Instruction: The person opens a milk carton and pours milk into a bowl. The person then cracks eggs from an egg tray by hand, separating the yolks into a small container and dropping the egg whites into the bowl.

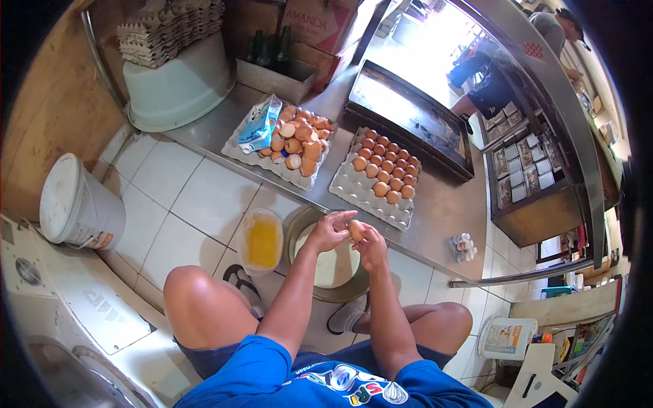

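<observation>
My right hand (pixel 371 247) holds a brown egg (pixel 355 230) over a wide metal pot (pixel 294 239) with pale, whitish contents. Close beside the egg is my left hand (pixel 331 232), its fingers stretched out towards it; whether they touch is hard to make out. On the metal counter ahead, a cardboard tray (pixel 347 182) carries rows of whole brown eggs (pixel 388 166), with its near cups bare. Left of it, another tray (pixel 238 146) is heaped with broken eggshells (pixel 299 139) and a blue-and-white packet (pixel 260 126). A clear tub (pixel 261 241) of yellow stuff sits left of the pot.
A lidded white bucket (pixel 85 204) stands on the tiled floor at left. An upturned pale basin (pixel 177 92) bears stacked egg trays (pixel 166 30). A dark baking tray (pixel 411 119) lies behind the eggs. Small bottles (pixel 462 247) stand at the counter's right. Another person (pixel 547 30) is at upper right.
</observation>
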Motion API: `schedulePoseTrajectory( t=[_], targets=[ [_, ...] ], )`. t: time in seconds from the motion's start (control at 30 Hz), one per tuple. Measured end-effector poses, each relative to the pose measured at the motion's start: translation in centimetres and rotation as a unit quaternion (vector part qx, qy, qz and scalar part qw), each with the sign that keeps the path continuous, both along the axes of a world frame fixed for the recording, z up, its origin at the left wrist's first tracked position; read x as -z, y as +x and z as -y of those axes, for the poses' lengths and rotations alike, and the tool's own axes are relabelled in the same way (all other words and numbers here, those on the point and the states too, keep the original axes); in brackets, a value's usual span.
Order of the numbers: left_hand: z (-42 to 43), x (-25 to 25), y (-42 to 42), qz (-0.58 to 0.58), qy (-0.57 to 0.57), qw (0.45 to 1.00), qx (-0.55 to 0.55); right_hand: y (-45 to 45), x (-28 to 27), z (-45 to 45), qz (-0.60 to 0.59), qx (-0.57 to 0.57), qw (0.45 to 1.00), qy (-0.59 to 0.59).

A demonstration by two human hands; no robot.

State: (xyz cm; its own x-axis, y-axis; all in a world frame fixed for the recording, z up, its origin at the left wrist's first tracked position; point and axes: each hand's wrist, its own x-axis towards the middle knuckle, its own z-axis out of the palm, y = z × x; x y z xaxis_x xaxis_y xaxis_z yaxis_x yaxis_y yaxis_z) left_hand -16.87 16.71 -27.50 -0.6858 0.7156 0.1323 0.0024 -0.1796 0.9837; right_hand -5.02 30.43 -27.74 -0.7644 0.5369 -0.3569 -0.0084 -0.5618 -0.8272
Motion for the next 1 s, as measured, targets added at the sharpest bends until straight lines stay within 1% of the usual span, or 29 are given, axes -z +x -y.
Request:
schedulePoseTrajectory(
  t=[0.03,0.07,0.2,0.23,0.3,0.37,0.4,0.53,0.57,0.63,0.7,0.73,0.87,0.9,0.93,0.97,1.0],
  targets=[
    [0.0,0.0,0.0,-0.021,0.009,0.999,0.022,0.1,-0.1,0.0,-0.018,-0.039,0.998,-0.052],
    [0.1,0.1,-0.1,-0.021,0.009,0.999,0.022,0.2,-0.2,0.1,-0.019,-0.039,0.998,-0.052],
    [0.4,1.2,-0.7,0.040,-0.060,0.992,0.103,0.5,-0.4,0.6,0.001,-0.045,0.999,-0.029],
    [0.4,1.3,-0.6,0.040,-0.061,0.992,0.102,0.4,-0.8,1.0,0.001,-0.046,0.999,-0.029],
    [0.6,1.6,-0.3,0.028,-0.062,0.995,0.066,0.1,-1.5,1.9,0.033,-0.055,0.995,0.074],
    [0.7,1.9,-0.1,0.017,-0.064,0.997,0.029,0.0,-1.7,2.3,0.066,-0.062,0.980,0.177],
    [0.8,2.1,-0.1,0.017,-0.064,0.997,0.029,-0.1,-1.9,2.4,0.066,-0.063,0.980,0.176],
    [1.0,2.7,-0.3,-0.021,-0.135,0.990,0.037,0.2,-1.0,1.7,0.110,-0.108,0.934,0.323],
    [1.1,2.7,-0.2,-0.020,-0.136,0.990,0.037,0.3,-0.9,1.8,0.111,-0.108,0.934,0.321],
    [1.3,2.5,0.0,-0.075,-0.207,0.975,0.019,0.3,-0.8,1.8,0.133,-0.111,0.840,0.514],
    [1.4,2.1,0.2,-0.131,-0.276,0.952,0.001,0.4,-0.9,1.9,0.148,-0.109,0.706,0.684],
    [1.3,2.1,0.1,-0.131,-0.276,0.952,0.000,0.4,-0.9,2.0,0.148,-0.109,0.706,0.684],
    [1.0,2.2,-0.2,-0.098,-0.372,0.920,-0.073,0.3,-0.4,3.2,0.200,-0.022,0.704,0.681],
    [1.0,2.2,-0.3,-0.098,-0.373,0.920,-0.074,0.2,-0.4,3.3,0.200,-0.022,0.705,0.681],
    [1.0,2.0,-0.5,-0.019,-0.281,0.955,-0.092,0.1,-0.2,3.2,0.169,-0.019,0.825,0.539],
    [0.9,1.9,-0.7,0.060,-0.183,0.975,-0.108,0.0,-0.1,3.0,0.133,-0.016,0.915,0.379],
    [0.8,1.7,-0.8,0.139,-0.083,0.979,-0.122,0.0,-0.1,2.8,0.093,-0.013,0.974,0.206]
  ],
)
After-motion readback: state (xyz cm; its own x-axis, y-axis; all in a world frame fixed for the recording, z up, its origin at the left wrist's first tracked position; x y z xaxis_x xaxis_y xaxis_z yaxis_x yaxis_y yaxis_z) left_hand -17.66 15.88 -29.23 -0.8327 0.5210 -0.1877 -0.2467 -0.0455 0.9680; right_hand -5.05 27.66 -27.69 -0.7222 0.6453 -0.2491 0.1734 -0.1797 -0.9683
